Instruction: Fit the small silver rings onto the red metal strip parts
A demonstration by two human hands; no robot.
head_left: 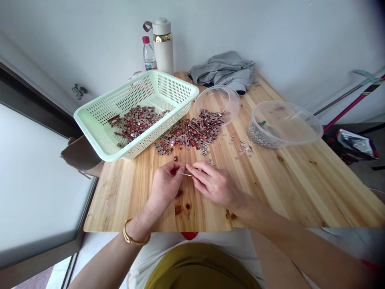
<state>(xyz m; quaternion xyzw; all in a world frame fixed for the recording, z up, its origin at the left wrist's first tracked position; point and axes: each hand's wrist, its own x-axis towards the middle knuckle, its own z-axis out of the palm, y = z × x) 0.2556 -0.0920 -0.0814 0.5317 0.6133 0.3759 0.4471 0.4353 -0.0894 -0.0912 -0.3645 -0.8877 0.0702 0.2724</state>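
Above the front of the wooden table, my left hand [166, 181] is closed in a pinch; what sits between its fingertips is too small to make out. My right hand [215, 184] is closed around a thin metal tool with a red part [187, 174], its silver end pointing at the left fingertips. The two hands almost meet. Just beyond them lies a heap of small reddish-brown strips with metal dots [192, 132]. Several small silver discs [205, 149] are scattered at its near right side, and one small brown piece [175, 159] lies apart.
A pale green basket [156, 130] holds more strips. A clear round tub [231, 98] lies tipped behind the heap; another clear tub [300, 130] holds silver discs. A bottle [148, 54], a white flask [164, 52] and grey cloth [222, 68] are at the back.
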